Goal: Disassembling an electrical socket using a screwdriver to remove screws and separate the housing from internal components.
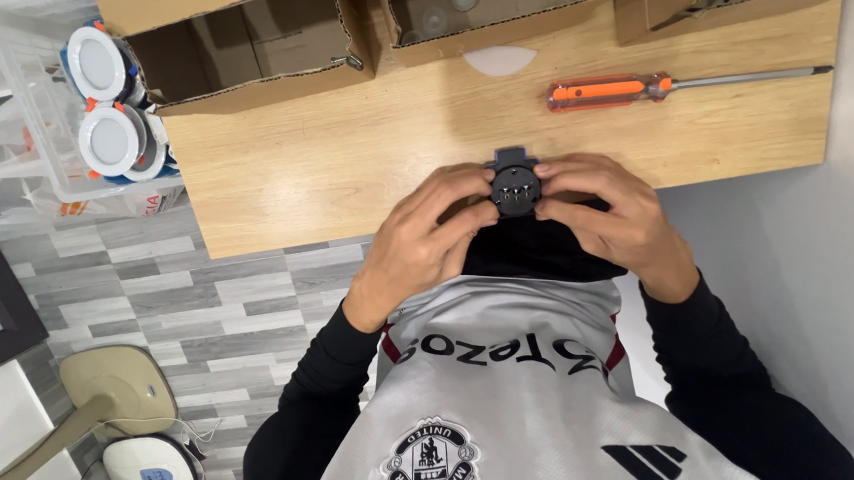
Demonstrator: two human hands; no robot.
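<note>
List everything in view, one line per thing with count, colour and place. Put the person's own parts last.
small round part: 1, dark grey, held between both hands at the table's near edge
screwdriver: 1, orange handle with metal shaft, lying on the table to the right
table: 1, light wood, across the top
cardboard boxes: 3, brown, open, along the table's far edge
white disc: 1, on the table below the middle box
round light fittings: at least 2, white with orange clips, in a clear bin at left
floor: grey wood-pattern, lower left
left hand: 1, gripping the part's left side
right hand: 1, gripping its right side
</note>
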